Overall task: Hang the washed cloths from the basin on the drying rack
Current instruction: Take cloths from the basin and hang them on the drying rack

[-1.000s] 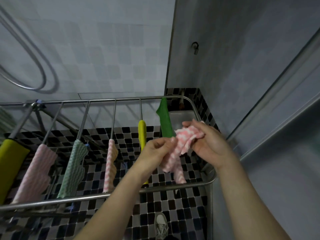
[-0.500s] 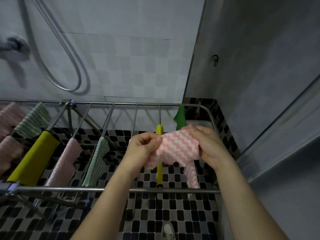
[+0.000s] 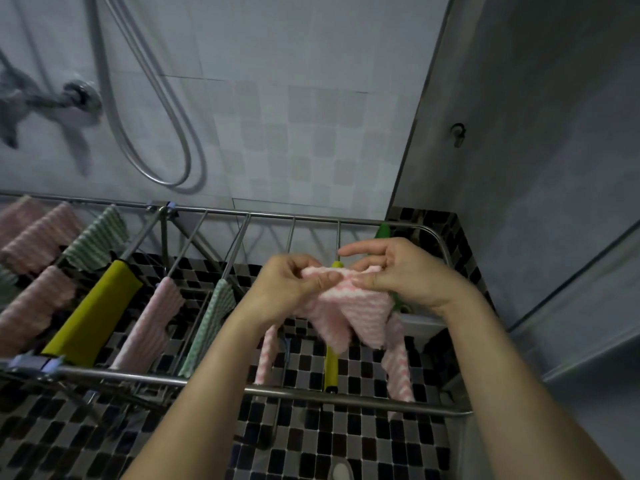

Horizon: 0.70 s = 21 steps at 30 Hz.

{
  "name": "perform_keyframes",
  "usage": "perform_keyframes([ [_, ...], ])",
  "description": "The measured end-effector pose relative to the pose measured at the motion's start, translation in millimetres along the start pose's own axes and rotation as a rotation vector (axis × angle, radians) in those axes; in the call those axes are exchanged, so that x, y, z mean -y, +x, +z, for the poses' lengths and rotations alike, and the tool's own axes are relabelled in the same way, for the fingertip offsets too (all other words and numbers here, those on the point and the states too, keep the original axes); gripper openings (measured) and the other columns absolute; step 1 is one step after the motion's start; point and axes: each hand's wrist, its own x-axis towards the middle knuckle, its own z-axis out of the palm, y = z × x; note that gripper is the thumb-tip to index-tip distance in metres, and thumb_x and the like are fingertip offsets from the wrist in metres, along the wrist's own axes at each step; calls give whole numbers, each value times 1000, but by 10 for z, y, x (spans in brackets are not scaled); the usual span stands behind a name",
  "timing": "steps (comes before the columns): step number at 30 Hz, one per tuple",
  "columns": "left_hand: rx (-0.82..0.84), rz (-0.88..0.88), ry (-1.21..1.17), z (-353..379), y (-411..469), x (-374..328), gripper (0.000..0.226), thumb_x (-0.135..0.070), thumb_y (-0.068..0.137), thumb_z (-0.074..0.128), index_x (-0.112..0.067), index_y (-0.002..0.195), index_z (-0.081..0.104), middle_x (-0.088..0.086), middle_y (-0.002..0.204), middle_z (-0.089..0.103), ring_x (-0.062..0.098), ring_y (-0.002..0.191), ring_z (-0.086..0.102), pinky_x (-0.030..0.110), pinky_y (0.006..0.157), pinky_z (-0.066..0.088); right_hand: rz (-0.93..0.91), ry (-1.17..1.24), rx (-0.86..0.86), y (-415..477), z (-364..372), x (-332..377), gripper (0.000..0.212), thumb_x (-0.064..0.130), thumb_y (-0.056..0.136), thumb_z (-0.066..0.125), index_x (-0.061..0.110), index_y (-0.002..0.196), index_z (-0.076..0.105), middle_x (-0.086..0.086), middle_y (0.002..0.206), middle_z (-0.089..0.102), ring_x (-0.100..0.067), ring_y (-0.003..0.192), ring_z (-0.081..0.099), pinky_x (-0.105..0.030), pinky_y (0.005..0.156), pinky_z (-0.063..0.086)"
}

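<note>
Now drying rack point(image 3: 346, 399) has cloths on most rods. Pink cloth point(image 3: 360, 313), bunched a second ago, is opened out above the rack's right end, not yet on a rod. Left hand point(image 3: 291, 292) and right hand point(image 3: 405, 275) each pinch its top edge, right index lifted. Looks ready to drape.

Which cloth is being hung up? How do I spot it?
Look at the metal drying rack below the shower hose. Over its right end, the left hand and right hand pinch a pink-and-white cloth. It alone hangs from hands, not a bar.
</note>
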Motion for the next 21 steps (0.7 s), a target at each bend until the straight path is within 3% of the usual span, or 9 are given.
perform_keyframes([
  [3, -75, -2, -37, -181, 30, -56, 29, -29, 77, 75, 0, 83, 71, 17, 77, 69, 25, 65, 65, 34, 61, 54, 50, -397, -7, 70, -112, 74, 31, 18, 79, 77, 25, 110, 71, 4, 99, 73, -7, 87, 69, -28, 84, 56],
  [5, -71, -23, -32, -320, 56, -92, 28, -30, 79, 74, -3, 85, 71, 10, 75, 68, 17, 63, 63, 28, 58, 52, 18, -482, -32, 149, -179, 85, 10, 25, 82, 75, 24, 92, 77, 5, 83, 74, -11, 78, 67, -35, 79, 54],
  [8, 14, -115, 7, -581, 158, -72, 20, -22, 81, 73, -4, 91, 70, 8, 79, 69, 18, 68, 65, 29, 61, 54, -15, -265, -36, 350, -268, 26, 6, 23, 85, 71, 24, 87, 76, 6, 81, 72, -2, 73, 64, -28, 66, 54],
  [10, 52, -151, 52, -721, 197, -17, 16, -13, 80, 73, -2, 91, 67, 8, 80, 70, 21, 72, 67, 33, 67, 55, 20, 101, -30, 436, -252, -35, 11, 16, 88, 66, 10, 95, 73, -1, 92, 71, -8, 83, 66, -26, 65, 57],
  [12, -34, -149, 49, -825, 256, 68, 21, -8, 76, 75, 4, 89, 64, 9, 76, 67, 21, 70, 64, 33, 68, 51, 60, 519, 1, 575, -214, -87, 21, 16, 84, 63, 0, 99, 66, -8, 92, 69, -16, 82, 67, -28, 59, 60],
  [14, -154, -110, -30, -859, 303, 126, 29, -9, 73, 76, 9, 90, 60, 14, 79, 65, 24, 74, 61, 35, 71, 49, 92, 754, -47, 714, -186, -109, 31, 18, 84, 60, -1, 108, 64, -14, 93, 70, -21, 79, 69, -29, 55, 60],
  [17, -245, -72, -298, -847, 396, 199, 18, -11, 79, 66, 0, 92, 60, 9, 83, 71, 22, 78, 68, 33, 71, 58, 115, 775, -166, 914, -172, -153, 24, 16, 93, 55, 2, 111, 64, -17, 100, 71, -25, 82, 71, -31, 55, 60],
  [21, -437, -22, -342, -826, 549, 229, 15, -19, 81, 64, -19, 92, 54, 9, 76, 61, 25, 67, 57, 32, 52, 51, 77, 648, -154, 1079, -205, -109, 20, 22, 99, 48, 10, 101, 65, -12, 91, 69, -19, 70, 70, -30, 47, 58],
])
